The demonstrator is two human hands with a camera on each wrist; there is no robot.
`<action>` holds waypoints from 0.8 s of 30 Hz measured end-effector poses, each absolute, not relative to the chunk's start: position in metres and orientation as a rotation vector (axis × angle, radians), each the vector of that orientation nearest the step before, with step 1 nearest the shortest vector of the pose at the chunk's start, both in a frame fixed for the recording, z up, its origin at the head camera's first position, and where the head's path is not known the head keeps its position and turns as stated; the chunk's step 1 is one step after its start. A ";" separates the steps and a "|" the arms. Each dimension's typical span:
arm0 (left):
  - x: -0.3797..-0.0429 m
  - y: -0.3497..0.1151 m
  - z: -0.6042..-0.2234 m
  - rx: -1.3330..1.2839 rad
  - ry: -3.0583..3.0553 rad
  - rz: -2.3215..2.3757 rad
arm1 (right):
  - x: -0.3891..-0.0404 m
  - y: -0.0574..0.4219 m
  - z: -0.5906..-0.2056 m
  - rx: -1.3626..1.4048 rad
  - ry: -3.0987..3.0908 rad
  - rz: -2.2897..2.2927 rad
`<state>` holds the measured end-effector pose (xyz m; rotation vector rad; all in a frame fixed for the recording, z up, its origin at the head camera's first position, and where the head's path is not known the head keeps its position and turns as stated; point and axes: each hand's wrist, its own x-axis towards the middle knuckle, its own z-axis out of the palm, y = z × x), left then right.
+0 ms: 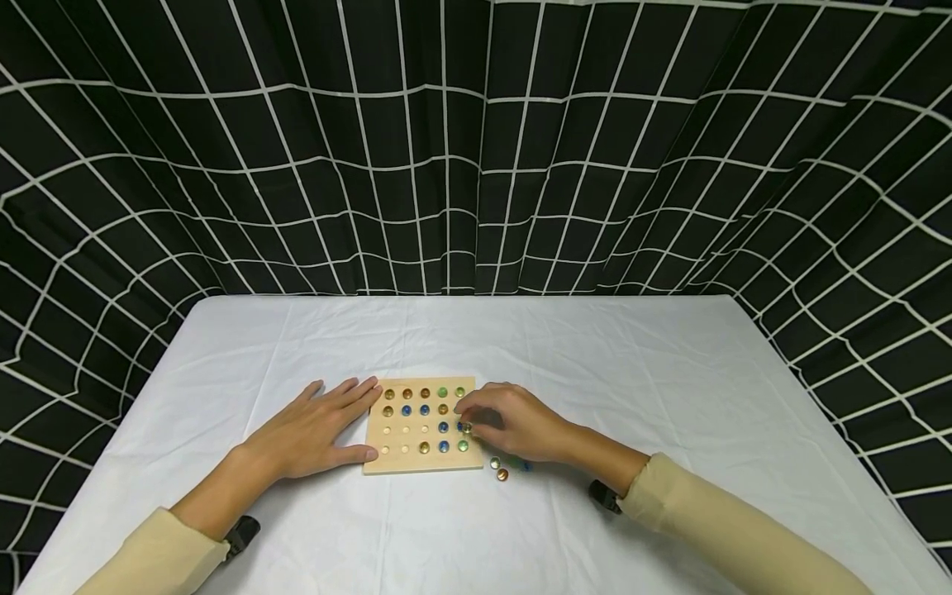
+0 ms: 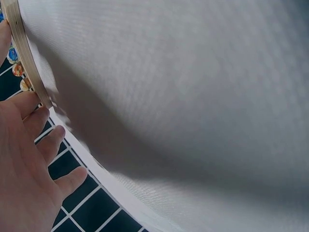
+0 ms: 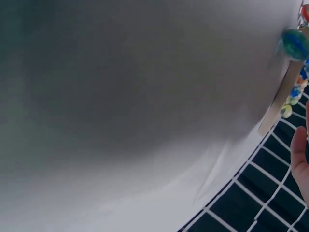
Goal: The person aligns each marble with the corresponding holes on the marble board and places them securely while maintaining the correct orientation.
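A pale wooden board with rows of round hollows lies on the table, most hollows holding glass marbles in amber, blue and green. My left hand rests along its left side with fingers spread, fingertips at the upper left corner and thumb at the lower left edge. Over the right edge, my right hand pinches a clear marble between thumb and fingers, beside a blue marble in the third row. Several hollows at the lower left hold no marble. The right hand's fingers partly hide the board's right column.
Loose marbles, among them an amber one and a greenish one, lie on the white tablecloth off the lower right corner. A blue-green marble shows large in the right wrist view. Black grid-patterned curtains surround the table.
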<state>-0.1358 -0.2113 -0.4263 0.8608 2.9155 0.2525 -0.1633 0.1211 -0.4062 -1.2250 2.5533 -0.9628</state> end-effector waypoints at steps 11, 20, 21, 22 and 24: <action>-0.136 -0.212 -0.427 0.857 2.914 0.240 | -0.166 0.094 -0.401 -1.236 2.577 -0.939; -0.136 -0.212 -0.427 0.861 2.909 0.247 | -0.169 0.075 -0.398 -1.251 2.538 -0.884; -0.136 -0.212 -0.427 0.861 2.908 0.249 | -0.169 0.074 -0.397 -1.248 2.536 -0.868; -0.136 -0.212 -0.427 0.860 2.906 0.250 | -0.169 0.072 -0.398 -1.245 2.536 -0.852; -0.136 -0.212 -0.426 0.864 2.903 0.251 | -0.170 0.070 -0.399 -1.243 2.537 -0.829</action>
